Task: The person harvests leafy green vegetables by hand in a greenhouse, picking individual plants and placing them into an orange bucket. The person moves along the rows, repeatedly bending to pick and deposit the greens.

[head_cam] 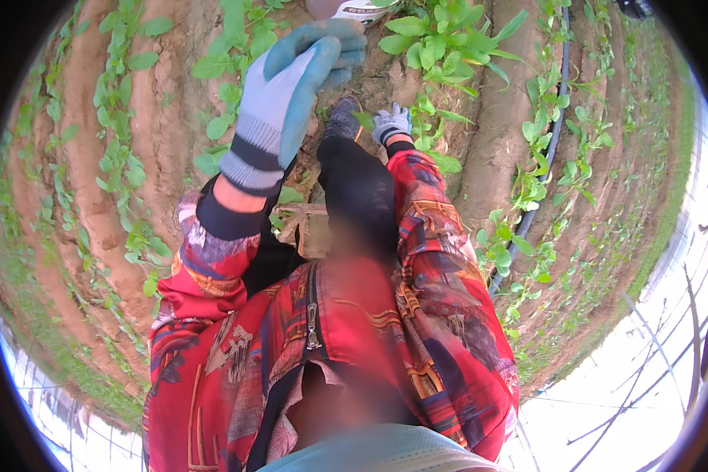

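Observation:
My left hand [301, 88], in a grey knit glove with a blue coated palm, is raised close to the camera. Its fingers are bent to the right; nothing shows in them, though the inner side is partly hidden. Lower and farther away, my right hand [392, 123] in a similar glove is beside leafy green plants [428, 138], its small visible fingers apart. A shoe [343, 115] is just left of it. Larger leafy plants [442, 44] grow above the right hand. Past the left fingers, a container with a printed label [360, 10] is cut off by the top edge.
Rows of green seedlings [118, 118] run through brown soil on both sides. A dark hose [557, 127] lies along a row at right. A wooden piece [301, 208] is between my legs. Thin poles or branches [693, 330] are at the lower right.

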The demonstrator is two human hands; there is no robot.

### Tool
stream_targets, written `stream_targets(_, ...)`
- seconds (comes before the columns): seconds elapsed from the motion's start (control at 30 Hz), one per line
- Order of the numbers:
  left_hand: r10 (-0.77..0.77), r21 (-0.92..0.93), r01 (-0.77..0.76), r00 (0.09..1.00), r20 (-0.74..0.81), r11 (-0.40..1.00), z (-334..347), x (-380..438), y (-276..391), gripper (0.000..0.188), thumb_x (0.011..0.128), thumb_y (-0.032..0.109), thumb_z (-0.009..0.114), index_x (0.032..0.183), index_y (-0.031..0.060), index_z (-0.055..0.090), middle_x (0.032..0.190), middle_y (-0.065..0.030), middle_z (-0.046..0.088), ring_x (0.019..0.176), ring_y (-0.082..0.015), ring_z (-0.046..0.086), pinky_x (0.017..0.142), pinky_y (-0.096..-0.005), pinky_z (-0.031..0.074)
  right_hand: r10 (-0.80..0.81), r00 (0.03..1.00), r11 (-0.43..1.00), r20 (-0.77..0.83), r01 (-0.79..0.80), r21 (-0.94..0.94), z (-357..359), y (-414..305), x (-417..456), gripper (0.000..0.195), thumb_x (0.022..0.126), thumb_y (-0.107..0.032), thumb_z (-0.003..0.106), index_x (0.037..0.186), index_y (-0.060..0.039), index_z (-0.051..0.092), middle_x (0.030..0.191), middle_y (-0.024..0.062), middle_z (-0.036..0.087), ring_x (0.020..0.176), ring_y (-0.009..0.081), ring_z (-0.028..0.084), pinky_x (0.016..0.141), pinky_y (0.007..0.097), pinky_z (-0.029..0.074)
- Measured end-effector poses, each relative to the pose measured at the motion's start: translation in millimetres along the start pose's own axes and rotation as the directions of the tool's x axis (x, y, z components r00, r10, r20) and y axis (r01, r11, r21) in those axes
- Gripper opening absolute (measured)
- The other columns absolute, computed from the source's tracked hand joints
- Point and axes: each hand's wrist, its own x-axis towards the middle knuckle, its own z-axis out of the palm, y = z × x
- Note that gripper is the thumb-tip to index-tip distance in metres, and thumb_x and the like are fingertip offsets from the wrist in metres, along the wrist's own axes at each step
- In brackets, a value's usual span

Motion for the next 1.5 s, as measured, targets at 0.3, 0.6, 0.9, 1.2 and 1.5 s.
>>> stream_targets(0.3,0.304,0.099,-0.304,0.953,0.021,0.948,4.7,18.2,-24.2,0.013,0.084,0.009,0.051,0.095,0.0036,0.057,0.083,-0.0009,0.056,0.075,-0.0087,0.053,0.065,-0.0223,0.043,0.275,0.955,0.923,-0.112,-0.230,0.308,-14.3,72.0,-28.4,0.043,0.077,-0.036,0.045,0.118,-0.0261,0.050,0.132,-0.0033,0.039,0.125,0.0278,0.029,0.101,0.0447,0.024)
stream_targets(0.6,0.247,-0.211,-0.227,0.966,0.075,0.951,-6.0,17.3,-34.6,0.013,0.084,0.004,0.051,0.095,0.0048,0.056,0.077,0.0045,0.052,0.066,-0.0028,0.044,0.057,-0.0176,0.037,0.184,0.978,0.951,-0.101,-0.151,0.270,13.6,80.4,-33.7,0.044,0.077,-0.040,0.045,0.118,-0.0250,0.050,0.133,-0.0001,0.038,0.123,0.0292,0.031,0.100,0.0443,0.026)
stream_targets(0.9,0.122,0.247,-0.170,0.973,0.198,0.954,11.4,14.4,-40.4,0.027,0.088,0.017,0.048,0.111,0.0029,0.053,0.102,-0.0039,0.059,0.092,-0.0110,0.056,0.076,-0.0231,0.044,0.300,0.930,0.510,-0.213,0.032,0.860,0.9,167.1,-14.9,0.037,0.073,-0.038,0.059,0.099,-0.0119,0.063,0.094,0.0090,0.064,0.088,0.0220,0.060,0.080,0.0310,0.045)
stream_targets(1.2,-0.239,0.202,0.208,0.960,0.144,0.957,28.0,2.0,-23.6,0.030,0.090,0.015,0.042,0.114,-0.0020,0.049,0.108,-0.0097,0.056,0.095,-0.0161,0.055,0.085,-0.0269,0.041,0.196,0.954,0.736,-0.229,0.011,0.677,-1.9,171.9,43.9,0.035,0.074,-0.038,0.052,0.099,-0.0153,0.062,0.099,0.0131,0.060,0.092,0.0304,0.056,0.082,0.0372,0.043)
stream_targets(1.5,-0.376,0.301,0.384,0.923,-0.085,0.873,41.6,31.6,-20.8,0.037,0.088,0.019,0.042,0.115,-0.0071,0.046,0.108,-0.0149,0.056,0.094,-0.0203,0.056,0.080,-0.0284,0.042,0.024,0.962,0.552,0.273,-0.241,0.799,49.1,182.1,50.8,0.051,0.072,-0.052,0.051,0.104,-0.0143,0.061,0.104,0.0124,0.060,0.097,0.0289,0.056,0.084,0.0378,0.042)
